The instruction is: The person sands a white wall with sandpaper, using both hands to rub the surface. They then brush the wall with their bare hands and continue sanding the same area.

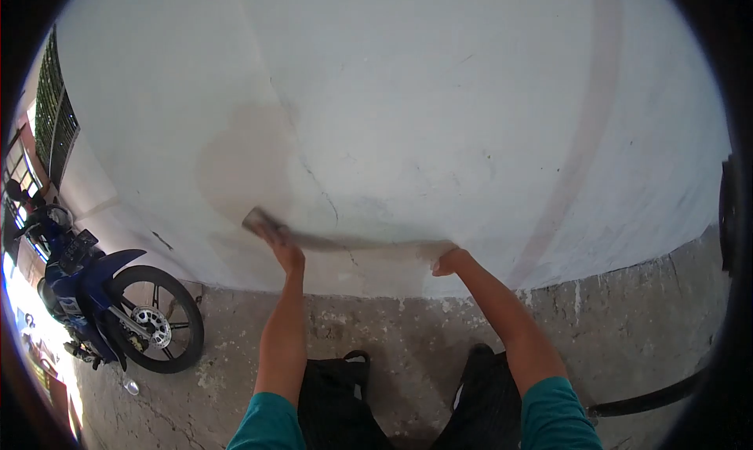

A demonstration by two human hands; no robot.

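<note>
My left hand (274, 240) is slightly blurred and wrapped round a dark, flat block (256, 217), which it holds against the white wall (408, 152). What kind of block it is does not show clearly. Just above it a large beige-grey patch (243, 160) marks the wall, and a thin crack runs down to its right. Lower on the wall, to the right, my right hand (447, 261) is closed in a fist close to the surface, and no object shows in it. Shadows from the hands fall along the wall between them.
A blue motorcycle (86, 285) stands at the left, its front wheel near the wall base. The concrete floor (627, 324) is rough and stained. A black hose-like tube (651, 401) lies at the lower right, and a dark object (728, 215) is at the right edge.
</note>
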